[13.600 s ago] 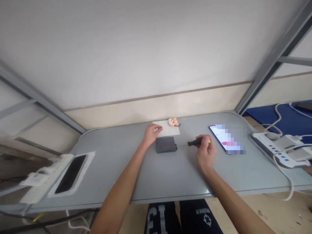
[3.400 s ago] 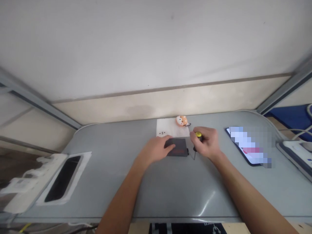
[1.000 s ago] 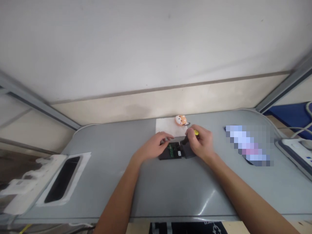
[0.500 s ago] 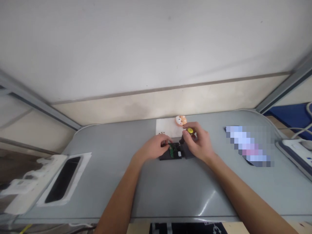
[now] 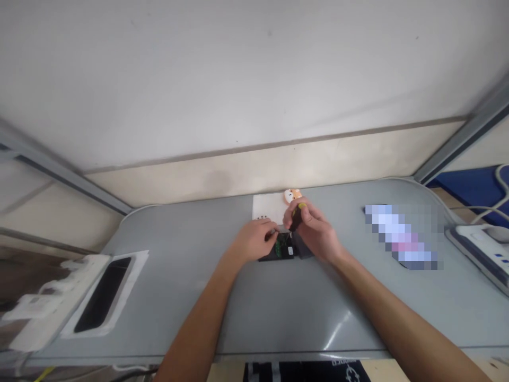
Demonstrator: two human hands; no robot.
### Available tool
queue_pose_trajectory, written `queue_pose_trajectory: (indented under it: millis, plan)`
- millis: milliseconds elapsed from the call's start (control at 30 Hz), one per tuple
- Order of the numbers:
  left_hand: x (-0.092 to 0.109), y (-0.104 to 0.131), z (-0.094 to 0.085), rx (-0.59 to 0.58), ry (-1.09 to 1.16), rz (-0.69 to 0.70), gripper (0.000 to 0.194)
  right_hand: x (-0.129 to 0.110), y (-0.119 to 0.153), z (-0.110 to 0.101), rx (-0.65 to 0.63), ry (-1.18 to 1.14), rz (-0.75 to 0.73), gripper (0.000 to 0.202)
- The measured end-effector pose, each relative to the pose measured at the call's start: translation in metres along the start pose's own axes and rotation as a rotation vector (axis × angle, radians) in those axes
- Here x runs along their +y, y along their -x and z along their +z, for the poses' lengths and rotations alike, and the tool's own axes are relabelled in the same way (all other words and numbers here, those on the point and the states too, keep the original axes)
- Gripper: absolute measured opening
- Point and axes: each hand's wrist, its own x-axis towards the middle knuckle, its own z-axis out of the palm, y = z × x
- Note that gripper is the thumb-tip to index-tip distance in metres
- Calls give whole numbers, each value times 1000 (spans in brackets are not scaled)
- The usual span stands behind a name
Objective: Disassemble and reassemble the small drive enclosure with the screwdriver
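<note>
Bare grey surface (image 5: 278,313) runs wide from the near edge to one opened black device (image 5: 283,248). The left hand (image 5: 254,241) pinches its far edge; the right hand (image 5: 314,233) has its fingers clamped on one screwdriver (image 5: 296,216). Beyond lies one white sheet (image 5: 264,208) by the wall.

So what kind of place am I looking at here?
Probably an electronics workbench: a grey metal-topped table against a plain wall, a small black device opened to its green circuit board, and a white power strip at the right.
</note>
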Motion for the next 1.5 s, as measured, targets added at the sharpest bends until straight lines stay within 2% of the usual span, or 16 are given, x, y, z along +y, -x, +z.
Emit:
queue_pose_trajectory:
  millis: [233, 433, 600, 667, 900, 1067, 1300, 1500]
  plan:
    - [8, -1, -9, 59, -29, 25, 21, 3, -2, -1, 67, -20, 11, 34]
    - [13, 6, -22, 12, 35, 120, 22, 2, -2, -2, 43, -16, 25, 32]
    - [8, 25, -7, -18, 125, 140, 53, 3, 0, -4, 44, -25, 22, 29]
    - [7, 31, 2, -21, 128, 150, 59, 3, 0, -3, 45, -31, 20, 28]
    - [7, 32, 12, -20, 139, 126, 46, 3, -2, -4, 62, -34, 32, 29]
    - [3, 32, 16, 11, 130, 155, 27, -3, -5, -11, 80, -72, 60, 25]
    - [-2, 32, 20, 67, 106, 229, 25, -2, -6, -1, 194, -357, 66, 23]
    - [-5, 31, 21, 85, 107, 249, 18, -3, -7, -2, 211, -335, 64, 21]
